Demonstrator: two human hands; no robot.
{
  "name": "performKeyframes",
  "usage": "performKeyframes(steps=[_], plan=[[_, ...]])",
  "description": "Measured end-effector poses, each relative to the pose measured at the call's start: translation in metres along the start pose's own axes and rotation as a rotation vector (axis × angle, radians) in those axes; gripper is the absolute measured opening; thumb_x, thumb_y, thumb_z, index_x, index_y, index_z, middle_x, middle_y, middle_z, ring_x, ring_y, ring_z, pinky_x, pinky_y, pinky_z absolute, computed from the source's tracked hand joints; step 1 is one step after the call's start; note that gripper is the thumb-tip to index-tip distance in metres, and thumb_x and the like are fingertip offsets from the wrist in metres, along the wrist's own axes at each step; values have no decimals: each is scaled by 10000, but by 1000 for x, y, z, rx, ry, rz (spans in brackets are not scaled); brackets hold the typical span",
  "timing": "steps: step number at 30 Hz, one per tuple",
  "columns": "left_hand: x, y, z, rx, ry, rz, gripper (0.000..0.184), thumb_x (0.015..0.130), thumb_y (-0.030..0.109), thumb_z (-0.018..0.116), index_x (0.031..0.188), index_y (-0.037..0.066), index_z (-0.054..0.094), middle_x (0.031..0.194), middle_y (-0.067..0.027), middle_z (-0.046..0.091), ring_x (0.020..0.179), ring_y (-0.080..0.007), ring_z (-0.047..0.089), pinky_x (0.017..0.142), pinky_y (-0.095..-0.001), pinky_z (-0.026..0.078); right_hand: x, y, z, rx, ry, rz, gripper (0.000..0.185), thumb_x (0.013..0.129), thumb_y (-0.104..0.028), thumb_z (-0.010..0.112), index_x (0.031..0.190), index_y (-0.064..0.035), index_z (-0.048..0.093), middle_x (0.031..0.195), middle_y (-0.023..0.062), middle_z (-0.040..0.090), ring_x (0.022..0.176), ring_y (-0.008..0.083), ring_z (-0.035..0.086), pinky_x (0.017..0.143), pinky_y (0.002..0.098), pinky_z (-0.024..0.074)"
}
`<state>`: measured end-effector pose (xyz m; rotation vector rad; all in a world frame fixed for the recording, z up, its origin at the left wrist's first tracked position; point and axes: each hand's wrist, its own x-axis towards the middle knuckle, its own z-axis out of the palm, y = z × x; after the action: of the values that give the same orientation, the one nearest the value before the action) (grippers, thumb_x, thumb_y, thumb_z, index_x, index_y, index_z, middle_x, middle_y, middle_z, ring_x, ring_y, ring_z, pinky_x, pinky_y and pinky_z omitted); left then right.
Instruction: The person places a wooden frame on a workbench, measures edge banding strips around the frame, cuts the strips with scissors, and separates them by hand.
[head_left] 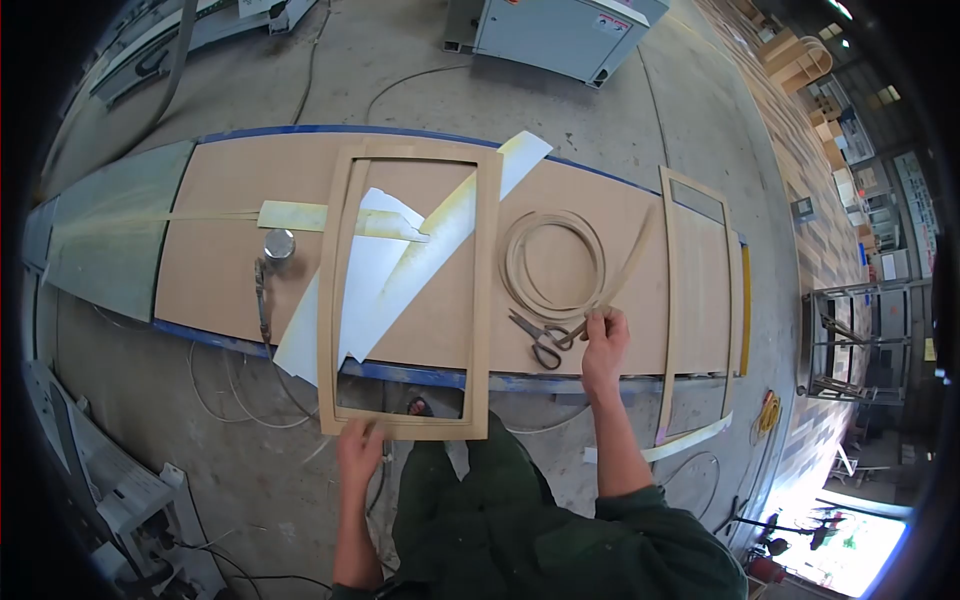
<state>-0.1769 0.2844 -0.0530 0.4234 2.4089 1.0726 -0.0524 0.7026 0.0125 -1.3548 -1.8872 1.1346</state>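
My right hand (pixel 605 350) is closed on the end of a thin wood-coloured strip of edge banding (pixel 632 265), which rises to the right of its coil (pixel 510 262). Black-handled scissors (pixel 543 338) lie beside that hand, blades pointing up and left. My left hand (pixel 360 450) is at the lower left corner of a rectangular wooden frame (pixel 481 300), touching or very near its bottom edge. Its fingers are blurred, so their grip cannot be made out. The frame lies across the table and overhangs its near edge.
White strips with yellowish smears (pixel 440 245) lie under the frame on the brown table (pixel 230 180). A metal spray-gun cup (pixel 279 243) stands left, its hose hanging down. A second wooden frame (pixel 672 300) overhangs the right end. A grey machine (pixel 555 40) stands beyond; cables cross the floor.
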Motion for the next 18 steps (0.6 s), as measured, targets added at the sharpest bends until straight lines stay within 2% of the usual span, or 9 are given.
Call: performKeyframes(steps=[4,7,9,12,14,15,16,17,18], plan=[[42,186,27,10,102,663,375,755,133,761,1110,48,672,1156,-157,653,1118,-339,603,971,-454,455,-38,-69,-40,545,-35,131,108,1019,-119,564,1011,-16,593,844,63,645,760,156,650,713,310,557],[37,280,51,-143,33,767,465,700,116,760,1149,43,664,1197,-127,648,1150,-302,590,987,-470,432,-49,-109,-72,828,-130,301,100,1012,-115,571,1019,-17,591,828,81,650,750,177,663,732,354,597],[35,303,62,-106,41,943,455,681,73,773,1125,38,679,1057,-120,681,1011,-291,644,903,-439,478,-52,-131,-92,898,-197,392,93,1010,-112,572,1016,-21,591,822,87,652,740,183,667,740,370,612],[42,295,63,-299,25,882,399,669,7,748,1066,30,709,887,-92,690,836,-267,658,816,-403,489,-51,-153,-126,765,-347,401,103,994,-120,599,1012,-19,589,839,100,664,710,187,660,708,346,589],[51,303,36,-226,44,930,362,669,-19,732,1028,29,721,831,-90,685,776,-262,648,788,-389,489,-52,-154,-159,192,-459,139,156,954,-137,669,997,-15,583,878,119,677,735,189,663,680,313,551],[53,308,19,-161,70,965,330,669,-45,716,990,28,732,776,-87,679,715,-258,637,760,-375,488,-56,-148,-161,53,-249,-267,331,850,-170,778,1077,-1,606,949,143,691,833,232,657,744,345,522],[53,311,5,-129,91,984,314,667,-55,706,965,37,740,800,-85,693,730,-246,637,779,-406,487,-53,-165,-159,71,-262,-276,331,850,-170,778,1077,-1,606,949,143,691,833,232,657,744,345,522],[52,316,-8,-108,113,983,314,667,-55,706,965,37,740,800,-85,693,730,-246,637,779,-406,487,-46,-195,-156,-203,-185,-593,427,801,-174,806,1140,-3,610,975,143,692,901,260,642,803,373,508],[49,321,-22,-84,68,1027,307,667,-38,713,964,38,740,794,-75,695,749,-249,642,844,-434,465,-43,-199,-153,-266,-265,-656,497,771,-170,818,1193,-12,608,987,135,693,950,270,631,840,390,496]])
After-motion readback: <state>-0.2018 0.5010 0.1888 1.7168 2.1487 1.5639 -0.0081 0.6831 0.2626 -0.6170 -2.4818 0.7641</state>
